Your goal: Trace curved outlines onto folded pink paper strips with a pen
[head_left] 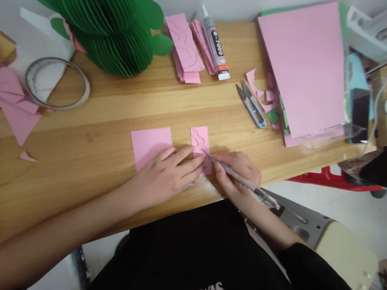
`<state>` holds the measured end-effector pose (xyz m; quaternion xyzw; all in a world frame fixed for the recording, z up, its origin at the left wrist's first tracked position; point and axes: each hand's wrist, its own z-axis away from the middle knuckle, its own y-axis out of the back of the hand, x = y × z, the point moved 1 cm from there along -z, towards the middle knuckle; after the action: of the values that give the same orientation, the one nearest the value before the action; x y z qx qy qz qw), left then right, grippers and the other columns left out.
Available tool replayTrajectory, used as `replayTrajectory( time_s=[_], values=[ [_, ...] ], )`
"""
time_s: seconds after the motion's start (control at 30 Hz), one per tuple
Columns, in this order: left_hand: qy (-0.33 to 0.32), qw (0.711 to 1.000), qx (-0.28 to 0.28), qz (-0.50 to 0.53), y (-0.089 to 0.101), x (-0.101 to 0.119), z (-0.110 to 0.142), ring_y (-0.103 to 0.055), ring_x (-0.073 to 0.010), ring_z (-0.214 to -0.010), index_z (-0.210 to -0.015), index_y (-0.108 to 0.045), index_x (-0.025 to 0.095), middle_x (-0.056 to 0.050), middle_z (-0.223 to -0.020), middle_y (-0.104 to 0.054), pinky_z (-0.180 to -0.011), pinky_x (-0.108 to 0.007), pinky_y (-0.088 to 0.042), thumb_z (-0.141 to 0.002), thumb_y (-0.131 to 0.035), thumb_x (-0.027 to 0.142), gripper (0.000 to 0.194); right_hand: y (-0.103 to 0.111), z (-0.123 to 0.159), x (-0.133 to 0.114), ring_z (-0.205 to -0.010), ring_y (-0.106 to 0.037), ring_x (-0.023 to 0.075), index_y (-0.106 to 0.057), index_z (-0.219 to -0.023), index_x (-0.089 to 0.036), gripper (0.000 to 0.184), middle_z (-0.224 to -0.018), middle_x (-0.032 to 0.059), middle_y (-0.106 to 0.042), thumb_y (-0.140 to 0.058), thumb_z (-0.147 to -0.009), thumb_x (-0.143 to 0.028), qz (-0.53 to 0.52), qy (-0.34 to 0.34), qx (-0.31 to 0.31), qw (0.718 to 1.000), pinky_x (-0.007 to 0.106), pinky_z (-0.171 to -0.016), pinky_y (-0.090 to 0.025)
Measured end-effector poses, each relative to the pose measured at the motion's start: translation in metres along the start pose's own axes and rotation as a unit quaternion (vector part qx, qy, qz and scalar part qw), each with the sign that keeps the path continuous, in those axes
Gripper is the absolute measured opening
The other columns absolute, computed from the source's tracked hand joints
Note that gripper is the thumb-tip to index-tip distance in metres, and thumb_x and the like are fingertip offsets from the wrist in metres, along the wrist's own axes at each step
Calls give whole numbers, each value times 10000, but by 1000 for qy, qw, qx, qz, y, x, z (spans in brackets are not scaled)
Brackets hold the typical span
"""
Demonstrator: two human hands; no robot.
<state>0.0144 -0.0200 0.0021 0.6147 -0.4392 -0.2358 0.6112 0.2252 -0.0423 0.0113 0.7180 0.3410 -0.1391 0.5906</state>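
Note:
On the wooden table lies a narrow pink paper strip (200,137) with curved dark outlines drawn on it. My left hand (168,170) lies flat with its fingers stretched out, the fingertips pressing on that strip. Under the same hand a plain pink paper square (150,142) is partly covered. My right hand (239,170) is closed around a clear-barrelled pen (245,183). The pen's tip touches the right edge of the strip, beside my left fingertips. A stack of outlined pink strips (185,47) rests farther back.
Behind stand a green honeycomb paper piece (112,48) and a glue tube (216,47). Blue thread snips (251,105) lie near paper scraps (260,90) and a pink sheet stack (306,70) at right. To the left are a tape roll (84,94) and a pink paper bow (0,95).

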Motion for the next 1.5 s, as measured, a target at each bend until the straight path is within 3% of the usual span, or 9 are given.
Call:
replayTrajectory(
  time_s=[0.27,0.43,0.9,1.2,1.5],
  values=[
    [-9,1000,-4,20,3,-2,0,-555,-250,-1301,-1236,-646,223,3,-1366,-663,-952,-381,-502,-1039,-373,123,351,2,-2,0,-710,-671,180,-732,-977,-216,147,-818,40,-746,-589,-940,-212,-31,-20,0,999,340,-676,-537],
    [-15,1000,5,25,1,-4,1,-546,-266,-1309,-1204,-635,213,14,-1369,-658,-956,-375,-480,-1029,-466,179,245,2,-6,1,-671,-652,176,-735,-945,-206,137,-775,33,-741,-598,-938,-214,-49,-18,-2,999,332,-647,-515],
    [-55,998,23,-18,2,-5,-1,-569,-298,-1222,-1166,-671,202,-11,-1329,-676,-847,-404,-456,-1063,-331,177,356,4,6,-2,-710,-679,170,-717,-939,-211,118,-822,26,-751,-600,-925,-201,-45,-32,2,998,324,-660,-527],
    [-40,999,18,20,-1,-5,-1,-564,-299,-1245,-1153,-654,175,-31,-1308,-679,-895,-399,-467,-1035,-439,170,245,-1,2,-1,-735,-681,176,-716,-986,-200,133,-842,43,-739,-594,-934,-199,-29,-11,10,999,328,-692,-539],
    [-46,999,15,2,-1,-5,-1,-554,-302,-1245,-1147,-690,205,-26,-1328,-673,-891,-417,-468,-1028,-441,168,278,3,8,-4,-727,-679,176,-703,-956,-212,109,-837,36,-737,-603,-919,-194,-23,-14,5,1000,333,-682,-525]
  ],
)
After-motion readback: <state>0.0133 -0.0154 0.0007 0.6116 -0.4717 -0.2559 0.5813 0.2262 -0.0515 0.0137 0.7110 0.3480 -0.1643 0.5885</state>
